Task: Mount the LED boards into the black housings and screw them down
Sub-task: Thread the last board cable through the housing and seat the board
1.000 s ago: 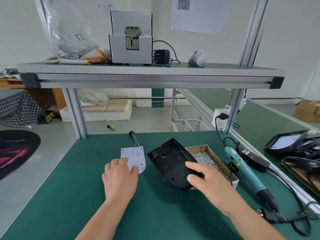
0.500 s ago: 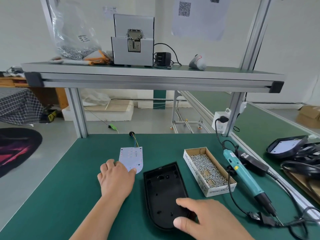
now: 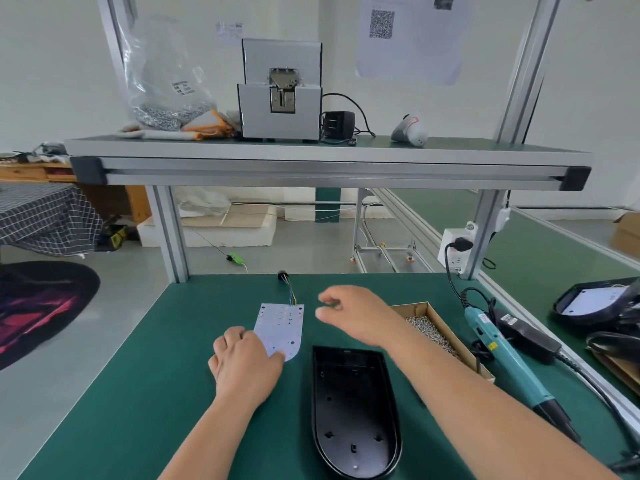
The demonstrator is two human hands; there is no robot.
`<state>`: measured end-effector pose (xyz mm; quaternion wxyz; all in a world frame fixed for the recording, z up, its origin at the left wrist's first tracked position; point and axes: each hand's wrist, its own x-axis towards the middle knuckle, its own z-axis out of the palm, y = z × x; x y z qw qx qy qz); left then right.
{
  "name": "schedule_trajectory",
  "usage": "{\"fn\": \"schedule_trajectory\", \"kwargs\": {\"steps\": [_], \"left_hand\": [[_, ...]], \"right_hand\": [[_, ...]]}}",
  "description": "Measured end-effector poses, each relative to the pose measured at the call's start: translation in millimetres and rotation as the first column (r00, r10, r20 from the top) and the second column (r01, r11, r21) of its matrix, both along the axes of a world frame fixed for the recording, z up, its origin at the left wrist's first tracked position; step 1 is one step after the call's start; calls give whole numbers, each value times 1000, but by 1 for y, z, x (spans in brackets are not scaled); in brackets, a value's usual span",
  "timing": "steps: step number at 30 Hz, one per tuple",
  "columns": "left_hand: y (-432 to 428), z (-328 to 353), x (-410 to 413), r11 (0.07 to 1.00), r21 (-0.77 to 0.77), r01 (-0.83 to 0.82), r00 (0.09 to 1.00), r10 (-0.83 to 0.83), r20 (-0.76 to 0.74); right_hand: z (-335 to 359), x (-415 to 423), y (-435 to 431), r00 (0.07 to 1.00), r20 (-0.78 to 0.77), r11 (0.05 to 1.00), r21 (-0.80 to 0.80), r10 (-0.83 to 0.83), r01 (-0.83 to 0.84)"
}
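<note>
Gripping LED board (image 3: 282, 327) corner, left fingers (image 3: 235, 338) curled, right fingers (image 3: 334, 296) loose beside it.

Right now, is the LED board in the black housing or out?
Out. The LED board lies on the mat beside the black housing, whose cavity is bare.

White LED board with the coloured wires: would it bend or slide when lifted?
Probably stiff and light: the thin white LED board lies flat on the green mat. Its coloured wires look floppy and would likely trail behind. Its thin edge may be awkward to pinch.
</note>
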<state>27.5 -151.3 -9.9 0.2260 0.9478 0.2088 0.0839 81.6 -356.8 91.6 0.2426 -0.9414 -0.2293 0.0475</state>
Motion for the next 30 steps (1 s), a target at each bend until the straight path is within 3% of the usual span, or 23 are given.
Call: {"fn": "schedule_trajectory", "kwargs": {"steps": [6,9,14,19,24,26,28,30], "left_hand": [[1,1,-2,999,-19,31,999,-31,-8],[1,3,-3,998,-45,39,999,-40,-15],[2,7,-4,991,-128,36,998,-41,-38],[0,7,-5,984,-174,21,1000,-20,4],[-1,12,-6,965,-262,24,987,18,158],[3,14,-7,882,-466,73,970,46,240],[7,16,-12,718,-678,156,948,85,308],[9,19,-17,568,-783,252,927,92,365]], "right_hand": [[-28,46,52,984,-176,981,-186,25,-58],[-37,50,59,985,-167,959,-273,32,-77],[-34,52,60,982,-175,973,-229,-69,27],[-39,54,49,946,-266,975,69,-186,211],[-35,47,45,907,-421,887,414,-14,206],[-33,45,45,889,-454,837,504,48,212],[-31,42,44,901,-432,780,576,36,245],[-29,42,41,922,-386,692,655,-40,304]]}}
